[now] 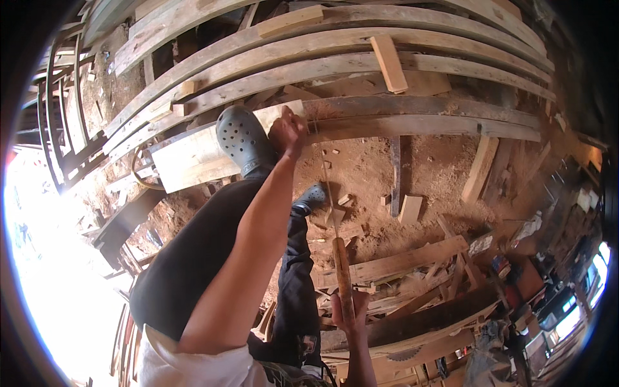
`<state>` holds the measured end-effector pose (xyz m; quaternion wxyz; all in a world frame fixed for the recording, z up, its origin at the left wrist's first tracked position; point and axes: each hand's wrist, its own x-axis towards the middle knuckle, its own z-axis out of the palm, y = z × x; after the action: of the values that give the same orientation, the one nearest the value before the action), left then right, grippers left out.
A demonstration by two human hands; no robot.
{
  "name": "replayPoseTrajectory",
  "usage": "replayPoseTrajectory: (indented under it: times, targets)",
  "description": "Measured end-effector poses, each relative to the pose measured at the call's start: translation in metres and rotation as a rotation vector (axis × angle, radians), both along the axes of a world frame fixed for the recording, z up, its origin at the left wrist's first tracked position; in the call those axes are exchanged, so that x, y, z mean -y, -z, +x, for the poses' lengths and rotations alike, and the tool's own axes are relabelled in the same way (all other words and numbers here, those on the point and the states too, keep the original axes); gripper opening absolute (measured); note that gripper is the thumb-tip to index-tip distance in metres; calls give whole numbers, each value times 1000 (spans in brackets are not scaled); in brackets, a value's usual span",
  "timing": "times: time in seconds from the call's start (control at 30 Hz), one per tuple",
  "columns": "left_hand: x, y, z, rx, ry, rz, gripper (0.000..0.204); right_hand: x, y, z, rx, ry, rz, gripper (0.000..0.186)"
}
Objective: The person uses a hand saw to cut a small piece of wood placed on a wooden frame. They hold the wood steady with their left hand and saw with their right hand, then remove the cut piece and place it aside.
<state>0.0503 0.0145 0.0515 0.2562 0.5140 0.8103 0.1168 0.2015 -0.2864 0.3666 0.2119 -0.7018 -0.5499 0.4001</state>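
Observation:
A pale, wide wooden board (193,160) rests across a wooden beam (425,126), with my left foot in a grey clog (240,137) planted on top. Beside that clog, my left hand (288,131) is closed on the board near its right end, fingers bent against the wood. My right hand (351,308) wraps around the long wooden handle of a handsaw (343,271). From the handle the thin blade runs up toward the board's right end; seen nearly edge-on, its far tip is hard to make out. My other clog (311,195) stands on the ground below.
Several long planks (335,45) lie side by side beyond the board, with a short wood block (388,64) across them. Offcuts (410,209) and sawdust cover the ground. A circular saw blade (405,353) and stacked timber (412,329) are at the lower right.

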Motion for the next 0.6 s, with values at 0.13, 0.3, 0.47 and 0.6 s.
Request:
replayPoseTrajectory:
  times: [0.13,0.3,0.47,0.6]
  targets:
    - [-1,-7,2,68,-52,22,17,-7,-2,-4,-106,52,-153,32]
    - [0,-6,2,-17,-6,72,16,-22,-3,-1,-240,139,-361,30]
    - [0,-2,2,-19,2,34,16,-26,-4,3,-210,120,-141,21]
    - [-1,-2,2,-42,-13,89,18,-21,1,3,100,-62,-20,27]
